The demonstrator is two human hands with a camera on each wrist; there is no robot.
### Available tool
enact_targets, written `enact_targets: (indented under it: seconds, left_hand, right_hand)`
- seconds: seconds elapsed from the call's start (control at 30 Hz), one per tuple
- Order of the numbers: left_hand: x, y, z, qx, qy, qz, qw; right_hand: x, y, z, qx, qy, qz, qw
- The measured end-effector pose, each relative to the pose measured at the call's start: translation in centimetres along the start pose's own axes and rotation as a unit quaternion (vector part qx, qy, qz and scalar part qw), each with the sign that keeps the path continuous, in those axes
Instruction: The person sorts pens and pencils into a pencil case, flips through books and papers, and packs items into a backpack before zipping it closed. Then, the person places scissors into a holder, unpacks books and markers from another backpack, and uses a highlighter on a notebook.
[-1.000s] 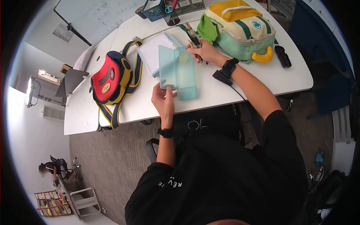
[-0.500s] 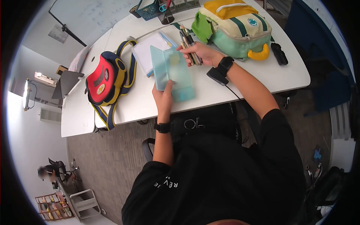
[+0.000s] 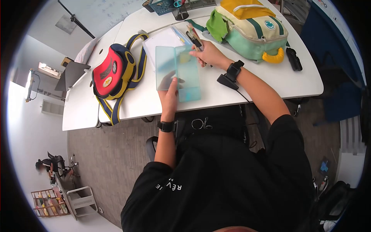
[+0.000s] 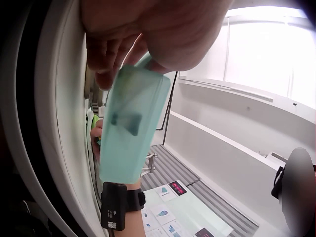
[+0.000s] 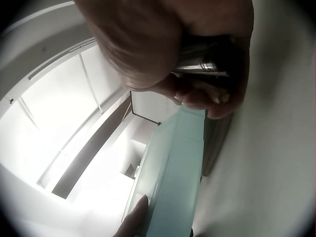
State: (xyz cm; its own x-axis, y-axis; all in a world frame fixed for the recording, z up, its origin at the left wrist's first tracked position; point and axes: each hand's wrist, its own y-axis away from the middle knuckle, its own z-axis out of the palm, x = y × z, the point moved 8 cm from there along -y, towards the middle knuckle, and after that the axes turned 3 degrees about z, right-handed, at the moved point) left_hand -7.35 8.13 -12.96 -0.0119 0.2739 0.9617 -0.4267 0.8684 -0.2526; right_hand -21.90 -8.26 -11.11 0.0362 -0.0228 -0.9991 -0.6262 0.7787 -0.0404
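A translucent teal pencil case [image 3: 189,79] stands lid-open over the white table, its lid [image 3: 164,63] folded out to the left. My left hand [image 3: 169,98] grips it near the hinge, thumb over the inner face and fingers behind the lid. In the left wrist view, the end of the pencil case [image 4: 133,133] shows below the palm. Several pens and pencils [image 3: 194,39] are bunched in my right hand [image 3: 211,54], beside the case's upper right edge. The right wrist view shows a pen's metal end [image 5: 202,65] under the curled fingers, close above the case.
White papers in a folder [image 3: 160,43] lie behind the case. A red and navy bag [image 3: 112,73] is at the left, a green and cream backpack [image 3: 253,36] at the right. Beyond the backpack lies a black object [image 3: 294,59]. A basket [image 3: 161,7] and a mesh pen holder [image 3: 180,14] stand at the back.
My left hand has shifted from the case's lower corner to a grip with the thumb inside. The lid now lies flatter open. My right hand stays near the upper edge with the pens.
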Motion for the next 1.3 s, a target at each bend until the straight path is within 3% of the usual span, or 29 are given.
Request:
enact_targets:
  seconds: [0.17, 0.23, 0.3, 0.37, 0.43, 0.5, 0.63, 0.7, 0.77, 0.83, 0.87, 0.93, 0.97, 1.03, 1.1, 1.17, 1.3]
  left_hand:
    - [0.3, 0.5, 1.0, -0.045, 0.011, 0.002, 0.999]
    - [0.9, 0.7, 1.4, -0.054, 0.001, 0.003, 0.999]
    - [1.0, 0.8, 1.6, -0.057, -0.045, 0.006, 0.997]
    - [0.5, 0.6, 1.1, -0.043, -0.055, -0.002, 0.998]
    - [0.3, 0.3, 0.4, -0.035, -0.069, -0.011, 0.997]
    - [0.4, -0.3, 0.0, -0.056, -0.150, -0.021, 0.987]
    - [0.9, -1.2, -1.0, -0.052, -0.252, -0.041, 0.965]
    - [2.7, -0.6, -1.1, 0.017, -0.201, 0.007, 0.979]
    - [2.8, -0.3, -0.8, 0.006, -0.234, 0.013, 0.972]
    - [6.1, 1.0, 0.2, 0.071, -0.231, 0.223, 0.944]
    - [6.1, 1.2, 0.2, 0.072, -0.230, 0.220, 0.945]
    - [6.3, 1.5, 1.2, 0.000, -0.273, 0.240, 0.932]
    - [6.2, 1.6, 1.0, 0.001, -0.274, 0.240, 0.931]
    - [5.2, 1.7, 1.3, -0.030, -0.293, 0.199, 0.935]
    - [5.1, 2.4, 1.6, -0.022, -0.298, 0.211, 0.931]
    - [3.9, 3.3, 1.6, -0.023, -0.202, 0.152, 0.967]
    - [4.1, 4.7, 2.8, -0.031, -0.189, 0.189, 0.963]
  right_hand:
    - [-0.6, -0.2, -2.6, 0.049, -0.010, -0.006, 0.999]
    - [0.0, 0.0, -2.9, 0.003, 0.015, 0.061, 0.998]
    - [-0.2, 0.3, -3.9, -0.003, 0.026, 0.073, 0.997]
    - [0.0, 0.8, -4.4, -0.049, 0.165, 0.119, 0.978]
    - [0.3, 1.1, -4.8, -0.064, 0.173, 0.124, 0.975]
    - [0.1, 1.4, -4.9, -0.105, 0.257, 0.134, 0.951]
    - [-0.4, 1.3, -5.1, -0.076, 0.272, 0.100, 0.954]
    - [-0.2, 1.0, -5.0, -0.062, 0.268, 0.085, 0.958]
    - [-0.6, 0.8, -4.9, -0.049, 0.266, 0.069, 0.960]
    - [-0.9, 0.6, -4.8, -0.037, 0.279, 0.059, 0.958]
    - [-0.6, 0.5, -4.8, -0.039, 0.279, 0.061, 0.958]
    - [-0.4, 0.0, -5.2, 0.001, 0.188, 0.047, 0.981]
    - [-0.3, -0.2, -5.0, 0.000, 0.188, 0.047, 0.981]
    - [-0.6, -0.5, -4.8, 0.006, 0.084, 0.025, 0.996]
    - [-0.4, -0.6, -4.6, 0.001, 0.050, 0.036, 0.998]
    - [0.2, -0.6, -4.8, 0.033, 0.017, 0.034, 0.999]
    - [-0.1, -0.5, -3.9, 0.001, -0.019, -0.003, 1.000]
